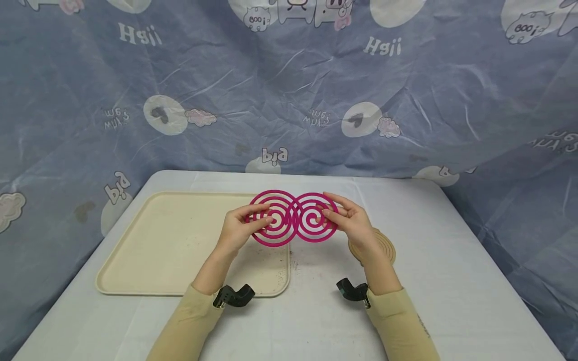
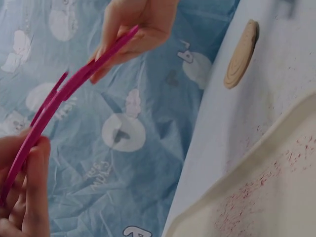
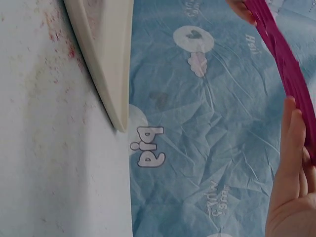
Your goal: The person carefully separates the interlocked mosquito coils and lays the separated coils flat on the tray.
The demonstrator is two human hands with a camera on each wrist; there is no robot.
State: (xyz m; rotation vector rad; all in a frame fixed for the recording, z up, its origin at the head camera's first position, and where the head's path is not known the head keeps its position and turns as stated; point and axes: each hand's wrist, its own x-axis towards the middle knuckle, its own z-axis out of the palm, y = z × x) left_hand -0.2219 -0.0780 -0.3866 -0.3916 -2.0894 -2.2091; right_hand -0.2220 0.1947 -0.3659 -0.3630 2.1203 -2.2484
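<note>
A pink mosquito coil and another like it, the right coil, overlap at their inner sides in the head view, raised above the table. My left hand pinches the left coil between thumb and fingers, the thumb across its front. On the opposite side my right hand grips the right coil the same way. Seen edge-on in the left wrist view, the pink coils form a thin band with one layer standing slightly apart. Their edge also shows in the right wrist view.
A cream tray lies on the left of the white table, its right end under the coils. Tan coils rest on the table behind my right wrist. Reddish crumbs dot the tray and tabletop. A printed blue cloth hangs behind.
</note>
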